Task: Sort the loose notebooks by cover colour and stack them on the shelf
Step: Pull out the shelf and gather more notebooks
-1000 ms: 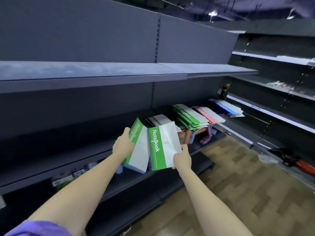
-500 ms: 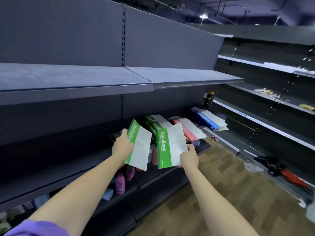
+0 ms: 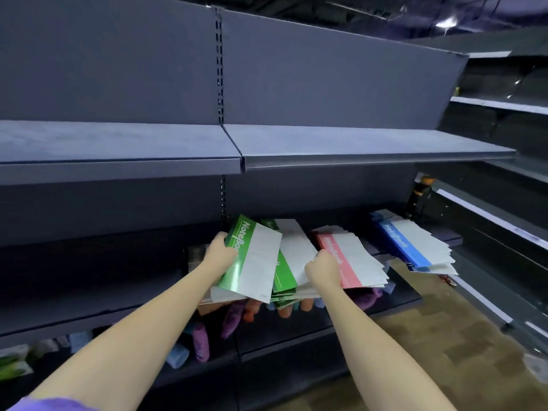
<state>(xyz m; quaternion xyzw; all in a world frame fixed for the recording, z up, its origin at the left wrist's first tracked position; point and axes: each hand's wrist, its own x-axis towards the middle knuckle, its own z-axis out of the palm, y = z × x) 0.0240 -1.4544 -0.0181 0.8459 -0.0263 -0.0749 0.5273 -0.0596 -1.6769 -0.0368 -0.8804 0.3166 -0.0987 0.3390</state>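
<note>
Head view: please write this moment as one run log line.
left hand grips green notebook | right hand on green pile | red pile, blue pile stacked

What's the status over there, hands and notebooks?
Left hand grips a green notebook over the green stack. Right hand grips that stack's edge. Red stack alongside, nothing blocking.

**Lower shelf clutter and aisle floor**

Purple, orange and pale blue bottles lying jumbled on the lower shelf, near and left. Green packets at far left edge. Dark bottle with orange cap upright, far right. Brown patterned floor to the right.
</note>
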